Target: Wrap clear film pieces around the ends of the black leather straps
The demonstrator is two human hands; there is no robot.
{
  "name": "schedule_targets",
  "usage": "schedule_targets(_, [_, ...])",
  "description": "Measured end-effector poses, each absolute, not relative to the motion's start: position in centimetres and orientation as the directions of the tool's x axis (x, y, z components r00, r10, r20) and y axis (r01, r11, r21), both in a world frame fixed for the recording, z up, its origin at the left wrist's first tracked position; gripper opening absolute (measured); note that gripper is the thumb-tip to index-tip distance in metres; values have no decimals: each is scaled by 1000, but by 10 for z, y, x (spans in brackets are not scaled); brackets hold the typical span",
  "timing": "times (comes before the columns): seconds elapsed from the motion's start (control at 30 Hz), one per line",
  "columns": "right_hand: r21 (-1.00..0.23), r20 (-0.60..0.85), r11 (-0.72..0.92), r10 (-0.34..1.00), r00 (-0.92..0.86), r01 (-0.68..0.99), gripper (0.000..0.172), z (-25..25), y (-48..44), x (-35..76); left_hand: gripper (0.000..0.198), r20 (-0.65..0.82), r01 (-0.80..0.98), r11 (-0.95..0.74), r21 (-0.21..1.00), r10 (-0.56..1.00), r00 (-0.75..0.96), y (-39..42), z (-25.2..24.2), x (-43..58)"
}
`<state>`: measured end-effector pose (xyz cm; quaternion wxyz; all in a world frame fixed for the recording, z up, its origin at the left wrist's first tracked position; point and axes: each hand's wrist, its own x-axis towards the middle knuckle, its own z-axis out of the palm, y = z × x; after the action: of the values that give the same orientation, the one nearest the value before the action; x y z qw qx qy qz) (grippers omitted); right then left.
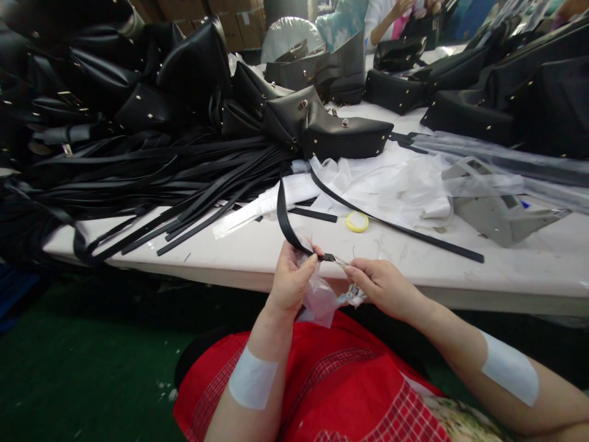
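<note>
A green floor (92, 362) spreads beneath a long white table (529, 267), whose near edge crosses the view just in front of the person's lap. Black handbags (347, 135) with metal studs heap high along its left, middle and right. Behind stand stacked cardboard boxes (248, 27), and a co-worker in a white sleeve (375, 21) is at the far side. A red apron (317, 350) with checked trim covers the lap. A thick bundle of black straps (221, 178) fans across the left of the tabletop; crumpled white sheets (396, 184) lie at centre, with 1 loose strap (414, 236) slanting past them.

Over the near edge, the left hand (292, 276) pinches a black strap (286, 218) near its lower end, its other end curving up, with translucent film (319, 304) hanging below. The right hand (389, 285) pinches a small metal tool (354, 294), its tip at the strap's end. Smallest, a yellow ring (358, 222) lies flat on the table beyond the hands.
</note>
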<state>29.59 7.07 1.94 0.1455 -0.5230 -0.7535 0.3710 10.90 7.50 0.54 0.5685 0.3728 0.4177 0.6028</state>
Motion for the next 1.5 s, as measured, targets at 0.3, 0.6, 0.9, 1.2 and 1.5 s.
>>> schedule_targets(0.3, [-742,-202,176,861,-467,647,45,16,74,296,26,-53,-402,33,915,998,-39,75,7,111])
schedule_targets(0.6, [-778,-145,191,872,-467,598,46,12,75,295,26,-82,-485,60,873,996,-25,76,9,111])
schedule_targets(0.9, [-724,-133,186,907,-400,664,45,15,71,301,29,-61,-464,33,885,997,-47,77,9,107])
schedule_targets(1.2, [-658,-175,201,897,-407,726,41,20,69,296,28,-49,-467,28,884,998,-32,77,9,109])
schedule_targets(1.5, [-638,-188,170,911,-367,751,43,20,72,297,29,-41,-457,26,889,999,-23,77,6,109])
